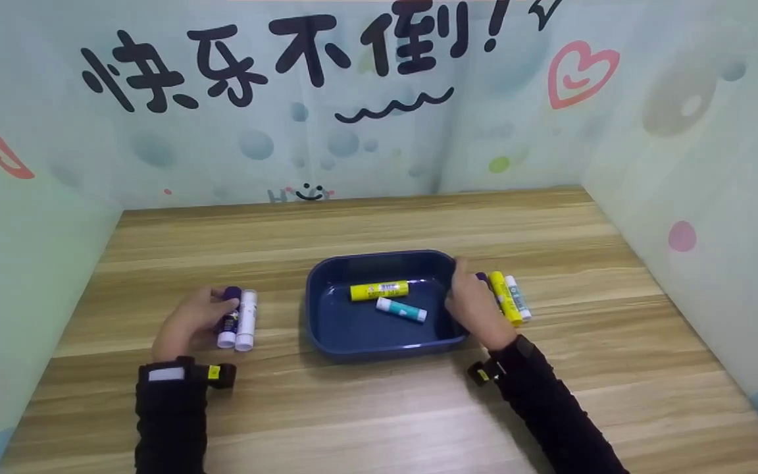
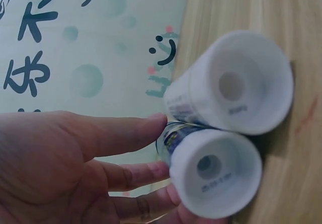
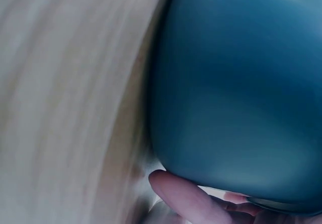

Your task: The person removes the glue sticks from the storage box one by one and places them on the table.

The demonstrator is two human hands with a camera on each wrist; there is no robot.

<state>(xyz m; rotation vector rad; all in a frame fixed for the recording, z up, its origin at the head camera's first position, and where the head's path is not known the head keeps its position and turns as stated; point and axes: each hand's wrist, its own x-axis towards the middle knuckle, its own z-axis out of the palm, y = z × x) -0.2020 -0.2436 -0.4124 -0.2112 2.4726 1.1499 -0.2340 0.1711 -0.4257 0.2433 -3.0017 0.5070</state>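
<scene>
My left hand (image 1: 189, 318) grips a glue stick with a dark purple cap (image 1: 229, 320), thumb on one side and fingers on the other. Against it lies a white glue stick (image 1: 246, 321); both white bases (image 2: 216, 176) face the camera in the left wrist view. My right hand (image 1: 480, 304) holds the right end of a dark blue plastic bin (image 1: 346, 339) by its rim. Inside the bin lie a yellow glue stick (image 1: 379, 290) and a teal-and-white glue stick (image 1: 402, 310). In the right wrist view the bin wall (image 3: 231, 103) hides most of the fingers.
Right of the bin, close beside my right hand, lie a yellow glue stick (image 1: 505, 298), a white-and-teal one (image 1: 518, 298) and a partly hidden purple-capped one (image 1: 481, 277). All stand on a wooden table (image 1: 379, 421). Printed sheets (image 1: 379, 151) enclose its back and sides.
</scene>
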